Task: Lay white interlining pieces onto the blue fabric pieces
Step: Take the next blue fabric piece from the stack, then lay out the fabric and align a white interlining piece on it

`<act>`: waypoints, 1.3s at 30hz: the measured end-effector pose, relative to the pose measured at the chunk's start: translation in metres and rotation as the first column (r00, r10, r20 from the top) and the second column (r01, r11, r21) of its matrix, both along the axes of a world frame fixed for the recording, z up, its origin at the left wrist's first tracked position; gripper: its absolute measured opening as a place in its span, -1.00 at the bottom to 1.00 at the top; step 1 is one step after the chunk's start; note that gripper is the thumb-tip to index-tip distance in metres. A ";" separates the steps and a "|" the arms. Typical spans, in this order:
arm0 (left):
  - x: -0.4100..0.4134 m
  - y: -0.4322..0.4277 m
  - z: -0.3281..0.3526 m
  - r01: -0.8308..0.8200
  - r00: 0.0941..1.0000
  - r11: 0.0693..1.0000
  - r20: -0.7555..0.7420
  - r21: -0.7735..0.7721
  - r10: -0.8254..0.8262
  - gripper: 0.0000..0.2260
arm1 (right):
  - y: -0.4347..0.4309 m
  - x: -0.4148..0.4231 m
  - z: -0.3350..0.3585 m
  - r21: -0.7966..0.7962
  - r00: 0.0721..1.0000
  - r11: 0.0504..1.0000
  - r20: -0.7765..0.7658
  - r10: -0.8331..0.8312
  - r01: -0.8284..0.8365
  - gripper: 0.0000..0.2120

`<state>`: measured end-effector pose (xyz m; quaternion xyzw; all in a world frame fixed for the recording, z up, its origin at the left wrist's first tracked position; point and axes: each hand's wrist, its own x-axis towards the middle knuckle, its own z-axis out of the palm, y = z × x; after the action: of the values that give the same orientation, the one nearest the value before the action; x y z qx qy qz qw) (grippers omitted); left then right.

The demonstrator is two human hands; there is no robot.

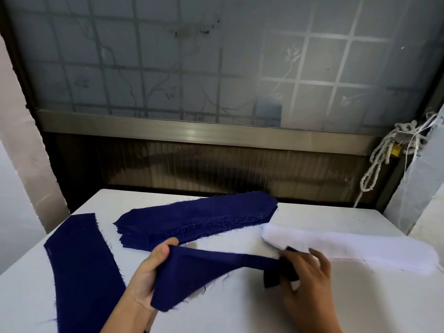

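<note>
Frosted window with a grid pattern fills the wall ahead of you, a metal sill running under it. Below it, the white table carries everything. On its left a single blue fabric piece lies flat, long and curved, its near end running off the bottom of the view. On the right a stack of white interlining pieces sits lengthwise, edges roughly squared. Toward the back, between those two, is a stack of blue fabric pieces, many layers deep, with frayed edges and the left end fanned a little. In front of that stack you hold one more blue piece stretched between both hands, lifted off the table and sagging at its near edge. Your left hand pinches its left end, thumb on top, fingers underneath. Your right hand has its fingers curled round the bunched right end, knuckles just beside the near edge of the white stack. No interlining lies on any blue piece yet. A knotted bundle of pale rope hangs by the window frame at far right.
</note>
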<state>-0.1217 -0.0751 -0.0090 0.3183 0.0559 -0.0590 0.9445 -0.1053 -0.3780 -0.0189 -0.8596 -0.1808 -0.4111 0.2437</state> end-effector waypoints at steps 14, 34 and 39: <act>0.016 0.001 0.002 -0.195 0.978 0.893 0.007 0.405 0.210 -0.64 | -0.088 -0.007 0.002 0.780 0.900 0.546 -0.424 0.099 0.307 -0.39; 0.020 -0.012 -0.023 -0.447 0.768 -0.524 0.611 0.725 0.191 -0.75 | -0.074 -0.014 -0.012 -0.065 0.918 0.944 -0.220 -0.331 0.324 -0.86; 0.017 -0.017 -0.022 -0.409 0.871 -0.281 0.464 0.868 0.164 -0.85 | -0.072 -0.009 -0.017 -0.230 0.834 0.888 -0.313 -0.455 0.398 -0.89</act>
<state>-0.1044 -0.0919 -0.0310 0.9011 0.0792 0.2611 0.3369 -0.1138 -0.4497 -0.0357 -0.9546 0.0317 -0.2762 0.1069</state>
